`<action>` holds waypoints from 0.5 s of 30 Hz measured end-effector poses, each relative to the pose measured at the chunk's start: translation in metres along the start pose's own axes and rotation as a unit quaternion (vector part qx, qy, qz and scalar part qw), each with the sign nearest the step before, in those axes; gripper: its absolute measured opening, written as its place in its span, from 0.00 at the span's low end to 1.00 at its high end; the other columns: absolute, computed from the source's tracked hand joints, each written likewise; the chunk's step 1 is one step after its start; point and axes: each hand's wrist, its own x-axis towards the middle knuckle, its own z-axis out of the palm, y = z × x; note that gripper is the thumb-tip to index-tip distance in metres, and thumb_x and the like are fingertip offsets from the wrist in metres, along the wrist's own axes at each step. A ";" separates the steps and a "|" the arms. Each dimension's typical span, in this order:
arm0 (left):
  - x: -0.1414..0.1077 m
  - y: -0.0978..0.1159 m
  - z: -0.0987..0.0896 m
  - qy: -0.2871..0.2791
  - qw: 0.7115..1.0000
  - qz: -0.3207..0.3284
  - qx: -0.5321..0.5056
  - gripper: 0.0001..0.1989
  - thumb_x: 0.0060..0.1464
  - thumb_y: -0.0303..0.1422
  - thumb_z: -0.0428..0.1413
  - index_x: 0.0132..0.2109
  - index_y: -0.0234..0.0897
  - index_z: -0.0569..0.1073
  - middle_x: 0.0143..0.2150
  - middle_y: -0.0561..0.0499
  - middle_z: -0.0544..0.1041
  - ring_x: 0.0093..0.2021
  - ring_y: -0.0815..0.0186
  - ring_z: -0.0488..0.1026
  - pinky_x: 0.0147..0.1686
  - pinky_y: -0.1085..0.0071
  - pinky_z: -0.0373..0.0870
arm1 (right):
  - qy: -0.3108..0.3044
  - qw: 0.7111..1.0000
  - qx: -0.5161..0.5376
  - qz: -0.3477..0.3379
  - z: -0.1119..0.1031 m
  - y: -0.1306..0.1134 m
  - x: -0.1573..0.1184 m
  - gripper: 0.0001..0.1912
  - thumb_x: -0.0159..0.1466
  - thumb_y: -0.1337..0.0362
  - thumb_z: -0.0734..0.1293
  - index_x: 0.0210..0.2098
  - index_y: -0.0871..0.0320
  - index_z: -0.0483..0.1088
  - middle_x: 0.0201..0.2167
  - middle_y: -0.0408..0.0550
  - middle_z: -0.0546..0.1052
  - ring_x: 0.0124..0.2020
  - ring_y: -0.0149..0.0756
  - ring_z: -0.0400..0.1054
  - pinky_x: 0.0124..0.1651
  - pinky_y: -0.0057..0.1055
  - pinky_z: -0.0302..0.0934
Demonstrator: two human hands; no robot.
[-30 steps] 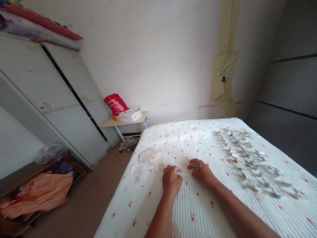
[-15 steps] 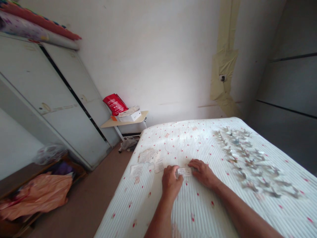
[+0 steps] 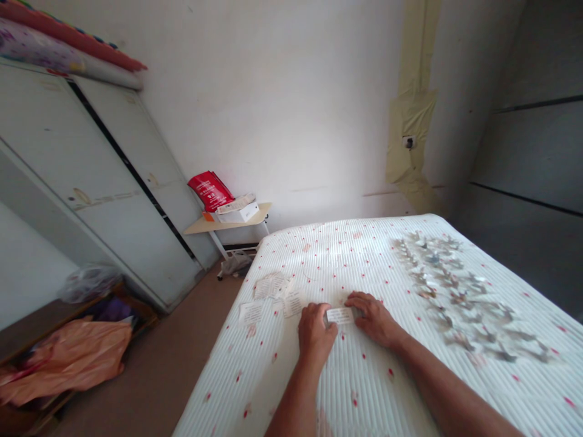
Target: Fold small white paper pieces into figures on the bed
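A small strip of printed paper lies on the white ribbed bed cover between my two hands. My left hand has its thumb and fingers curled round the paper's left end. At the right end, my right hand rests with bent fingers on the paper's edge; its thumb is hard to make out. Left of my hands, several loose printed sheets lie partly overlapping, with one sheet nearer the bed's left edge.
Rows of small folded paper pieces cover the bed's right side. Beyond the bed's left corner stands a small table with a red bag and a white box. Orange cloth lies at the lower left.
The view has shifted very slightly. Both hands stay almost in place at the ends of the paper strip.
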 end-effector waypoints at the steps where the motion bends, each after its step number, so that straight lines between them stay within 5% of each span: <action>1: 0.000 0.000 0.000 0.000 1.000 0.001 0.003 0.16 0.44 0.28 0.55 0.43 0.42 0.69 0.41 0.52 0.70 0.45 0.65 0.64 0.46 0.73 0.59 | 0.002 1.000 0.001 -0.003 0.000 0.000 0.000 0.27 0.45 0.77 0.58 0.44 0.60 0.71 0.49 0.52 0.71 0.55 0.40 0.59 0.57 0.39 0.52; 15: -0.001 0.000 0.006 0.039 0.998 0.027 -0.033 0.12 0.43 0.23 0.53 0.37 0.40 0.66 0.37 0.53 0.70 0.42 0.65 0.65 0.43 0.72 0.59 | 0.042 0.994 0.094 -0.025 0.005 0.004 -0.003 0.30 0.42 0.79 0.57 0.43 0.56 0.71 0.51 0.51 0.68 0.46 0.39 0.66 0.47 0.33 0.60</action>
